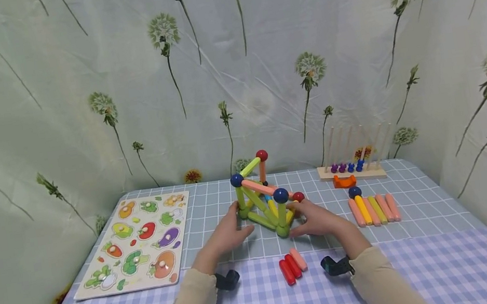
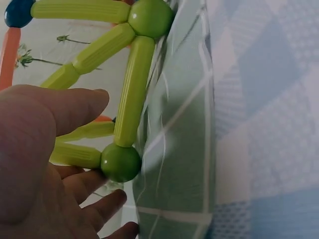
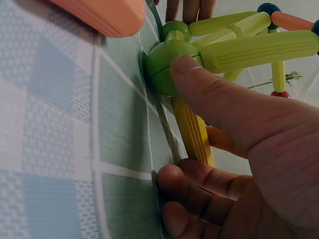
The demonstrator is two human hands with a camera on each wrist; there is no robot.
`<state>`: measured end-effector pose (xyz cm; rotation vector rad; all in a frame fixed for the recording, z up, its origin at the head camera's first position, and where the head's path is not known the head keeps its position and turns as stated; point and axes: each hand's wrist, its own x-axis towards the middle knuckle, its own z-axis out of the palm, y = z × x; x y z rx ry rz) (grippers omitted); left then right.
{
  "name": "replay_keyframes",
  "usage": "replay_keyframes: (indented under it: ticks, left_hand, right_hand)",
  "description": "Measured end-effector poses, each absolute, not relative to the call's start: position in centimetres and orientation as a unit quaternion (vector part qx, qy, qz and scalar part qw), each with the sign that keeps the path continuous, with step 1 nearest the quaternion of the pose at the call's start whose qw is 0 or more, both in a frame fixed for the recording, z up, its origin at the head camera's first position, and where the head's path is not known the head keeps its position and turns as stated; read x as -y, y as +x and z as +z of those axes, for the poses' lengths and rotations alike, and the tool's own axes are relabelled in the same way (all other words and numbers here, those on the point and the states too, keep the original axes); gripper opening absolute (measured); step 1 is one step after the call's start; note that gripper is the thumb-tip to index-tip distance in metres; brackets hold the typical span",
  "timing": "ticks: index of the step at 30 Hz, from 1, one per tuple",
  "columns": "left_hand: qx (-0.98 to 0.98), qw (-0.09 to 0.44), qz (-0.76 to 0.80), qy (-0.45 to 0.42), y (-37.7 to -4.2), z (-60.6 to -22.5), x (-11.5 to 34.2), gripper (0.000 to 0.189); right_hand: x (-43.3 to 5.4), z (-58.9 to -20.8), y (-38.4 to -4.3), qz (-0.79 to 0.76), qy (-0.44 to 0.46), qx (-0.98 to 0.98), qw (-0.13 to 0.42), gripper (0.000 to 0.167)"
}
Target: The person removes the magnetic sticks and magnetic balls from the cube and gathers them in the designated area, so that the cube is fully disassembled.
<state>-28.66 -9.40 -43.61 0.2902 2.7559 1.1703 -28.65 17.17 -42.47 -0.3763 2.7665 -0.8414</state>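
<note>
A frame of magnetic sticks and balls stands on the tablecloth between both hands, with green, orange and yellow sticks joined by green, blue and red balls. My left hand is at its left side. In the left wrist view, the fingers touch a low green ball, while the thumb stands out apart from the sticks. At the frame's right, my right hand lays its thumb on the near green ball. Its other fingers bend around the yellow stick, partly hidden behind it.
Two red sticks and one pink stick lie in front of the frame. A row of sticks with a blue ball is at right, near an orange piece and a peg rack. A vegetable puzzle board lies left.
</note>
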Motion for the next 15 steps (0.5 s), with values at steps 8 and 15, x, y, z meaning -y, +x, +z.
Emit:
replay_keyframes:
  ticks: [8,15]
  left_hand:
    - [-0.916,0.038,0.379,0.128,-28.63,-43.25,9.6,0.069]
    - [-0.925,0.055,0.345,0.148,-28.78,-42.68,9.56,0.031]
  right_hand:
    - [-17.11,-42.41,-28.54,-0.291,-0.118,-0.944,0.105,0.067]
    - [-17.51,-42.58,-28.75,-0.314,-0.095,-0.941,0.085,0.056]
